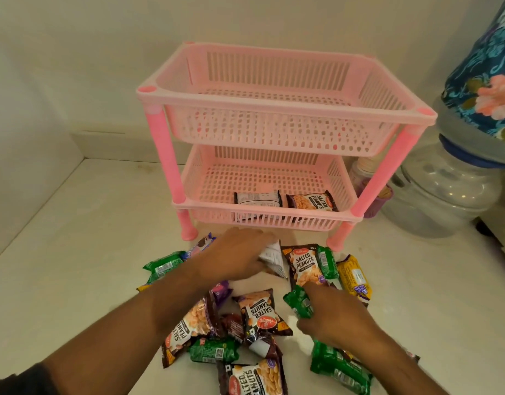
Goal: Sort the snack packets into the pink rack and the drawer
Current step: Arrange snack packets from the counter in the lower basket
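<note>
Your left hand (236, 253) reaches forward over the heap of snack packets on the pale surface (74, 238), its grip closing on a white packet (271, 259) that lies just in front of the pink rack (274, 109). Your right hand (331, 315) lies lower and to the right, fingers curled onto a green packet (298, 302), beside an upright salted peanuts packet (304, 265). More packets lie scattered about both hands: peanuts (260, 312), green ones (163, 266), a yellow one (354, 276) and a dark brown one (234, 326). The rack stands against the wall with two tiers; the lower tier (260, 178) holds two packets side by side at its front edge, one showing its white back (257, 198), the other a peanuts packet (312, 201). To the right of the rack stands a clear water jar (442, 189) under a floral cover (485, 75).
</note>
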